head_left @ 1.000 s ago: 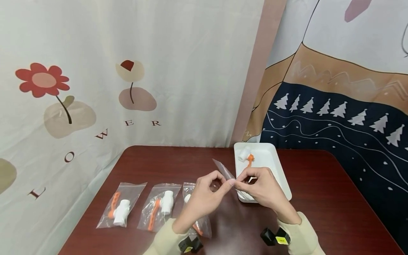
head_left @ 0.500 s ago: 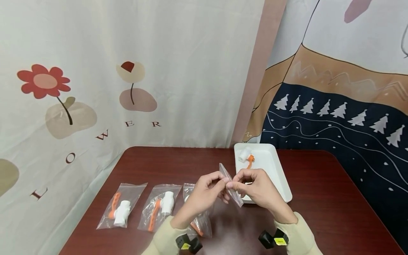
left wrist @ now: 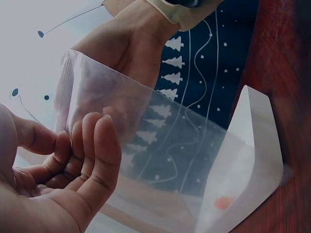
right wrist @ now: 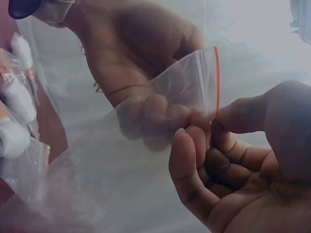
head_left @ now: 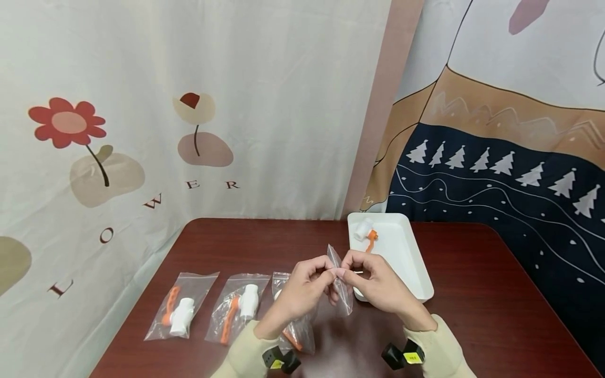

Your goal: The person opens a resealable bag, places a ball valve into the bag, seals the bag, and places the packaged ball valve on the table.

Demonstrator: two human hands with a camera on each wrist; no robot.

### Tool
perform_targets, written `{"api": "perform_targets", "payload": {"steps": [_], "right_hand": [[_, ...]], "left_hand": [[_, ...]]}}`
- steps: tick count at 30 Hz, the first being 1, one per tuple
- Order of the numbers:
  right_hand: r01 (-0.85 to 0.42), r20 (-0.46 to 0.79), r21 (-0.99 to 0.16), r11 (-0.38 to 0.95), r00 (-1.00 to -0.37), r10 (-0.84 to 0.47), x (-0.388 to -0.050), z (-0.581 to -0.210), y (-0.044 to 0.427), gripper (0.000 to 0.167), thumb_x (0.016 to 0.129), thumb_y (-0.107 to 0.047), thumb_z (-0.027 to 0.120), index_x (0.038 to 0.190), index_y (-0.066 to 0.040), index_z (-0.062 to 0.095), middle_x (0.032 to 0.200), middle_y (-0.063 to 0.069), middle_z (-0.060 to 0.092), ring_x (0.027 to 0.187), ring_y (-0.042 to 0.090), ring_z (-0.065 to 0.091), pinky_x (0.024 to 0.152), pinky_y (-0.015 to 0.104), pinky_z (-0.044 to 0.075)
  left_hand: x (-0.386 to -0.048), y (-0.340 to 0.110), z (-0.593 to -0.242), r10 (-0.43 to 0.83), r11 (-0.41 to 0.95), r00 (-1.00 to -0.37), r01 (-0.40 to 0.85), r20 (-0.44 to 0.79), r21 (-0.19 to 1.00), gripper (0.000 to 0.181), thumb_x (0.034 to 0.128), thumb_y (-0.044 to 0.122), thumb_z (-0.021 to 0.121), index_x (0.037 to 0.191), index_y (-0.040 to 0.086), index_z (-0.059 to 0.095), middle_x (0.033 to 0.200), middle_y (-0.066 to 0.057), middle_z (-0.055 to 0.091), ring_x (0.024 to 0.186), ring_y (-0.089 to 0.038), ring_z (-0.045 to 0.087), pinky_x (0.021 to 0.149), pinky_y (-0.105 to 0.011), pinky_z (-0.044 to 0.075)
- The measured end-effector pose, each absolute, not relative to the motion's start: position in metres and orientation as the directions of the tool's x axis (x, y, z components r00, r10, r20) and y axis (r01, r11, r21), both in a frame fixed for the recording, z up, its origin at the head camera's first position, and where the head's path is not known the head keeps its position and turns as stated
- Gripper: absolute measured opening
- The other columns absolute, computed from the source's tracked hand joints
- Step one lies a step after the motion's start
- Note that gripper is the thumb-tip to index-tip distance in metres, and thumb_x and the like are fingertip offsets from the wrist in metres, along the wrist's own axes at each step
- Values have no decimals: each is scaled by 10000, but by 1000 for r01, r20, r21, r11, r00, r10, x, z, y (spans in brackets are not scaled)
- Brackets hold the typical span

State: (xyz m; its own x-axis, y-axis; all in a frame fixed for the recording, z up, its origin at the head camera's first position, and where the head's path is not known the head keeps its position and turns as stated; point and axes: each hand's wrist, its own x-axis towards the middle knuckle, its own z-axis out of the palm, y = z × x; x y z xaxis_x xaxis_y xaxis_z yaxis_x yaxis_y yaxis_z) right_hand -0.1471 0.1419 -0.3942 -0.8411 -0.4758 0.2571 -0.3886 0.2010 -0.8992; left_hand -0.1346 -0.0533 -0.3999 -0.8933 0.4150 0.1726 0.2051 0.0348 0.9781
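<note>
Above the table, my left hand and right hand pinch the top edge of a clear zip bag between thumbs and forefingers, fingertips meeting. The bag hangs flat, and nothing shows inside it. In the right wrist view, a red line runs along the mouth of the zip bag, and both thumbs and forefingers meet there. Left of my hands lie three filled zip bags. The leftmost bag and the middle bag each hold a white fitting and an orange strip. My left forearm partly covers the third bag.
Behind my right hand stands a white tray, with a white fitting and an orange part at its far left. The dark red table ends at printed curtains at the back.
The held bag has turned from slanting over the tray to hanging more upright between my hands. My right hand has shifted slightly left. The bags on the table stay put.
</note>
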Motion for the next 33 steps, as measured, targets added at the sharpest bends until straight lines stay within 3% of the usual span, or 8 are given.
{"api": "perform_targets", "payload": {"steps": [5, 10, 16, 21, 24, 28, 31, 33], "right_hand": [[-411, 269, -890, 198, -823, -500, -147, -395, 141, 167, 1006, -124, 651, 842, -121, 624, 814, -4, 644, 731, 61, 581, 586, 204, 465], [-417, 281, -882, 221, -840, -464, -148, -397, 141, 179, 1000, -79, 630, 828, -127, 619, 765, -37, 583, 709, 47, 554, 613, 209, 462], [-441, 315, -859, 259, -855, -412, -149, -400, 141, 195, 930, -52, 699, 780, -147, 618, 749, -49, 584, 705, 40, 578, 626, 197, 528], [-556, 416, -748, 362, -818, -397, -149, -401, 143, 257, 862, -49, 758, 735, -218, 611, 672, -117, 579, 641, 19, 568, 612, 220, 553], [-603, 467, -683, 412, -794, -388, -150, -400, 147, 292, 819, -18, 749, 707, -239, 595, 634, -154, 559, 603, -3, 547, 573, 224, 534], [-625, 498, -624, 468, -780, -378, -153, -397, 153, 303, 781, -1, 716, 680, -242, 563, 612, -176, 524, 583, -23, 524, 553, 217, 519], [-639, 515, -587, 498, -769, -379, -153, -396, 157, 299, 766, -9, 704, 664, -239, 543, 603, -180, 502, 572, -26, 514, 544, 204, 502], [-643, 522, -564, 518, -763, -380, -154, -395, 159, 300, 753, -12, 697, 654, -240, 529, 600, -181, 491, 566, -19, 510, 539, 195, 485]], "left_hand": [[-136, -55, -401, 440, 9, -879, 211, 186, 977, 233, 1021, 50, 515, 853, -97, 583, 730, -342, 645, 567, -110, 659, 581, -394, 624], [-137, -57, -402, 428, -10, -887, 184, 171, 983, 215, 997, -3, 457, 833, -115, 541, 754, -299, 631, 565, -137, 665, 577, -396, 625], [-137, -59, -399, 325, 188, -933, 225, 156, 956, 233, 947, -4, 494, 738, 4, 598, 644, -194, 678, 512, -140, 649, 533, -392, 603], [-137, -59, -400, 242, 311, -956, 240, 167, 920, 313, 973, 53, 547, 664, 74, 593, 612, -101, 677, 485, -141, 650, 502, -348, 589], [-137, -61, -400, 212, 371, -956, 269, 201, 889, 338, 941, 55, 564, 608, 107, 533, 560, -17, 645, 470, -119, 654, 476, -283, 552], [-138, -67, -398, 185, 482, -948, 317, 259, 817, 317, 812, 32, 568, 555, 152, 426, 477, 123, 436, 451, 15, 480, 471, -164, 366], [-139, -74, -396, 183, 539, -949, 315, 257, 781, 315, 765, 42, 564, 549, 178, 378, 494, 125, 291, 483, 8, 304, 506, -173, 250], [-140, -78, -393, 190, 563, -951, 308, 243, 767, 312, 756, 48, 560, 548, 189, 376, 495, 133, 284, 489, 15, 288, 511, -175, 251]]}}
